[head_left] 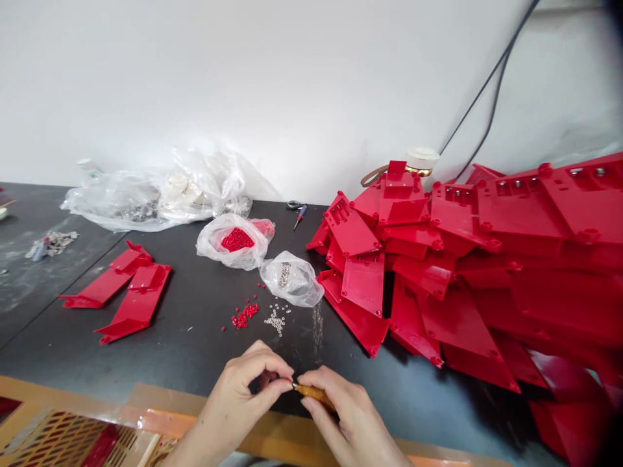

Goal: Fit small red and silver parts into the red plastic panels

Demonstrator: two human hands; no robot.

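Observation:
My right hand (348,415) is shut around a short orange-brown handle (314,395) with a small metal tip. My left hand (238,395) pinches at that tip, and its fingers hide whatever lies between them. Just beyond my hands, on the black worktop (195,363), lie a small scatter of red beads (244,316) and a little heap of silver rings (276,321). A clear bag of red beads (236,241) and a clear bag of silver pieces (291,279) lie further off.
A large heap of red moulded plastic panels (467,259) fills the right side, and several panels (131,295) lie at left. A small screwdriver (300,216) and crumpled plastic sheeting (156,194) lie at the back. An orange crate (73,434) sits at the near edge.

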